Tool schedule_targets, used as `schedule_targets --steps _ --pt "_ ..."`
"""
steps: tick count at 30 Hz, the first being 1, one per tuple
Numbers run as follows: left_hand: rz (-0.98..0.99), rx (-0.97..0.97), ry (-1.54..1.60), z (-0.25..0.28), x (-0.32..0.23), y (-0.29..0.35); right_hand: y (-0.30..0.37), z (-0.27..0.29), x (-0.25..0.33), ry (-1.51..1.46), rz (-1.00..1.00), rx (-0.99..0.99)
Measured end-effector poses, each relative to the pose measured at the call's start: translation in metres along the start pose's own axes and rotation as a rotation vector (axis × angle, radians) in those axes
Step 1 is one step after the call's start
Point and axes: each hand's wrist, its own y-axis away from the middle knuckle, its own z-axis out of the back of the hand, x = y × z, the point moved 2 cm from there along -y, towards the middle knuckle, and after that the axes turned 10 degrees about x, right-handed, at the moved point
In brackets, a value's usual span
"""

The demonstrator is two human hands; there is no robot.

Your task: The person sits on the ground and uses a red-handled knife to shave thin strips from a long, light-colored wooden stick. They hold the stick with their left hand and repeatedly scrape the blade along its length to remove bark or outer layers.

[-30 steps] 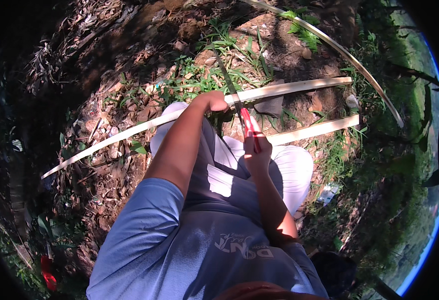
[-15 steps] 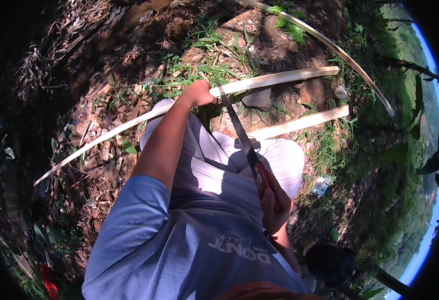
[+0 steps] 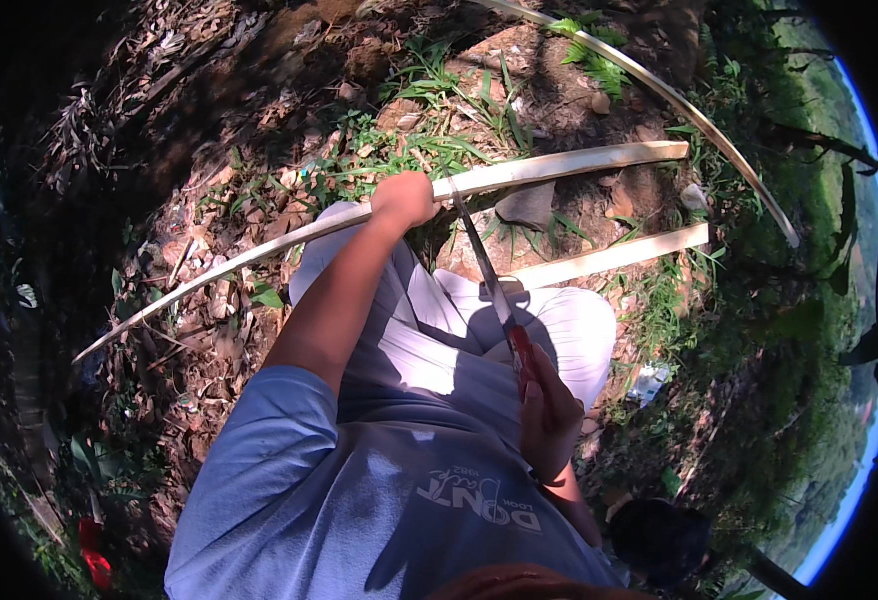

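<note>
A long pale wooden strip (image 3: 569, 166) stretches across in front of me, from the lower left to the upper right. My left hand (image 3: 404, 200) is closed around it near its middle, by my bent knee. In my right hand (image 3: 549, 425), low and close to my body, is the red handle of a saw (image 3: 483, 262) with a long, narrow blade. The blade points up and left, and its tip end lies across the strip just right of my left hand. Whether it has cut into the wood cannot be made out.
A shorter pale board (image 3: 614, 254) lies beyond my right knee, near a dark stone (image 3: 527, 205). Another long strip (image 3: 704, 118) rests at the upper right. Leaf litter and grass cover the ground. A red object (image 3: 95, 555) is at the lower left.
The saw blade has turned to show a narrower side, and still crosses the strip. My left hand keeps its grip. The whole view has shifted slightly.
</note>
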Motion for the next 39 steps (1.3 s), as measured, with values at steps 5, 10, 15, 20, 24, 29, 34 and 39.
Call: schedule_targets --steps 5,10,15,20,24,29,34,39 --pt "-0.034 -0.064 -0.043 -0.006 0.004 0.0 -0.006 0.006 0.009 -0.03 -0.083 0.029" --pt "-0.097 -0.176 -0.093 -0.009 0.001 0.002 -0.029 0.003 -0.001 -0.028 -0.075 -0.002" --pt "-0.135 -0.345 -0.093 -0.035 0.002 0.008 -0.074 -0.035 -0.068 0.154 -0.167 0.044" --pt "-0.139 -0.367 -0.095 -0.042 0.012 0.003 -0.159 -0.08 -0.08 -0.178 0.122 -0.07" --pt "-0.148 -0.372 -0.098 -0.044 0.009 -0.005 -0.221 -0.089 -0.085 -0.157 0.215 -0.112" --pt "-0.105 -0.38 -0.057 -0.045 0.008 -0.007 -0.244 -0.115 -0.08 -0.167 0.166 -0.084" --pt "-0.094 -0.325 -0.056 -0.038 0.006 -0.01 -0.237 -0.112 -0.093 -0.226 0.246 -0.097" --pt "-0.002 -0.197 -0.017 -0.02 0.006 -0.007 -0.188 -0.098 -0.102 -0.158 0.242 -0.13"
